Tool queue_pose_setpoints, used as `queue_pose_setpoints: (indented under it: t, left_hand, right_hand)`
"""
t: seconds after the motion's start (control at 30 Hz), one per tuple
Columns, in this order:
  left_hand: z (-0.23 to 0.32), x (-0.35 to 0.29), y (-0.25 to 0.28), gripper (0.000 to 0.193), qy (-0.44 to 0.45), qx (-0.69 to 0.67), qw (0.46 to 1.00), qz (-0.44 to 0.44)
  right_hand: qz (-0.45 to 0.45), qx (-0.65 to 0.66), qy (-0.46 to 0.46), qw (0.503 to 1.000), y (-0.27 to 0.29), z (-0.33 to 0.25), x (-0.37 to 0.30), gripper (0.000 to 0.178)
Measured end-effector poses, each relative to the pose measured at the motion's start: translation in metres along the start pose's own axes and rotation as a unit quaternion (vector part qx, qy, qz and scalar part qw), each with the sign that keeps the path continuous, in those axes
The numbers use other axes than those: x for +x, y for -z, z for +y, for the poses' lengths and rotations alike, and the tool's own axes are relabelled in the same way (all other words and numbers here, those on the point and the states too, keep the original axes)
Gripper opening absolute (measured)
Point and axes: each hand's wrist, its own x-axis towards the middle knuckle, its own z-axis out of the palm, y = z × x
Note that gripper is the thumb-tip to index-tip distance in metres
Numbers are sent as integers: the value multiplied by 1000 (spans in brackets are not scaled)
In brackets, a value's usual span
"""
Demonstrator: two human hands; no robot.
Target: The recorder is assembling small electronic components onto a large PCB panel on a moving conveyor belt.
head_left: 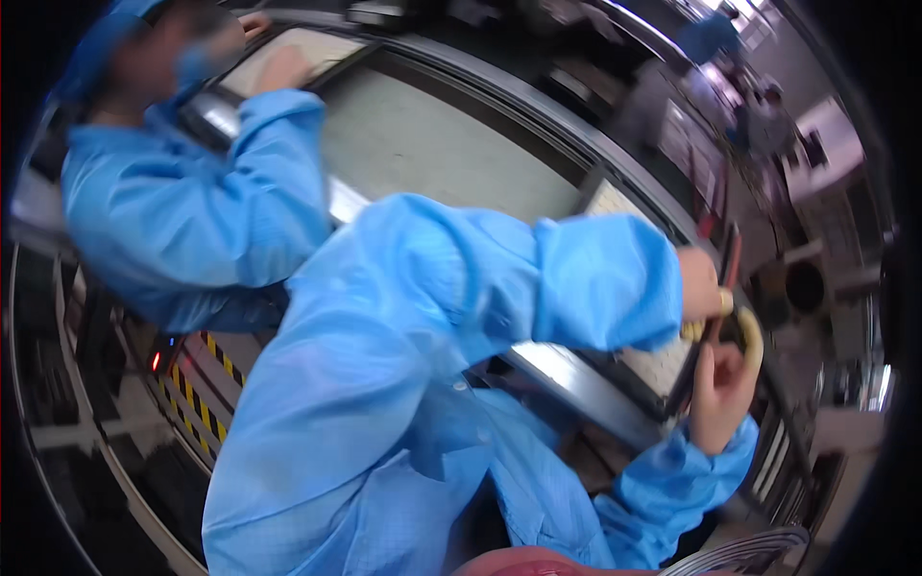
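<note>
My left arm reaches across to the right, and my left hand (700,285) is closed beside the edge of a dark, thin, flat panel (730,264). What those fingers grip is hidden and blurred. Just below it, my right hand (725,389) has its thumb and bent fingers around the same panel's edge. Yellow finger cots cover some fingertips. The panel appears tilted, seen nearly edge-on; its kind cannot be made out. Under my left forearm lies a pale, patterned board (655,370) with a dark rim.
A conveyor line with a grey-green surface (451,144) and metal rails runs across the far side. At left a co-worker in a blue smock (192,211) works over another pale board (317,48). Yellow-black striped tape (197,398) marks the lower left. More people stand far right.
</note>
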Motion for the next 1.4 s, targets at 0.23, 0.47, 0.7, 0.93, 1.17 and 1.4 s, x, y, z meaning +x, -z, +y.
queue_pose_setpoints:
  t: [0.23,0.47,0.7,0.93,1.17,1.4]
  left_hand:
    - [-4,44,17,35,-54,86,985,-142]
    - [-51,51,23,33,-76,462,883,-47]
    - [-64,66,20,48,-88,603,783,-122]
    - [-64,62,17,58,-107,627,762,-122]
    - [-84,67,10,62,-176,640,741,-104]
    - [-88,72,9,57,-139,672,720,-107]
  right_hand:
    - [-18,29,-77,996,31,19,15,52]
    - [-9,-137,-189,972,3,90,11,52]
    - [-42,-217,-176,959,-25,103,17,52]
    - [-38,-221,-176,959,-28,111,16,53]
    - [-34,-237,-175,955,-26,115,18,53]
    - [-55,-227,-159,959,-15,109,23,47]
